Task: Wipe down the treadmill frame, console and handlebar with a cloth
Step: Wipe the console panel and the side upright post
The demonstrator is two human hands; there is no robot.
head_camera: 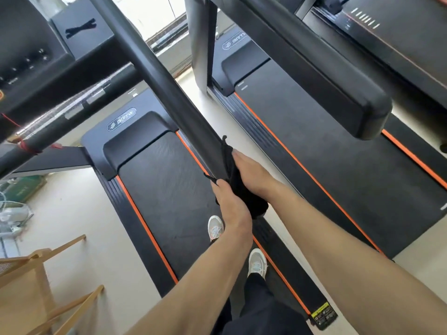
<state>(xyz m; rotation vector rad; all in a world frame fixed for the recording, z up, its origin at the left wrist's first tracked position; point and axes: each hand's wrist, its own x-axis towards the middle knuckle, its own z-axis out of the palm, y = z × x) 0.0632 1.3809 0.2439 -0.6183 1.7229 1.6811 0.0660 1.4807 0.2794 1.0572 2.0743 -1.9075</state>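
Here both hands [242, 189] clamp a black cloth [244, 197] around the handlebar [169, 93], hiding its end.

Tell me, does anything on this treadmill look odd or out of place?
Yes. Red string is tied around the crossbar at the left, below the console, like a makeshift fix. Both hands hold the black cloth around the handlebar normally.

My black cloth [238, 187] is wrapped around the lower end of the black handlebar [159, 81], which runs diagonally from the frame's top left to centre. The console [31, 61] occupies the upper left.
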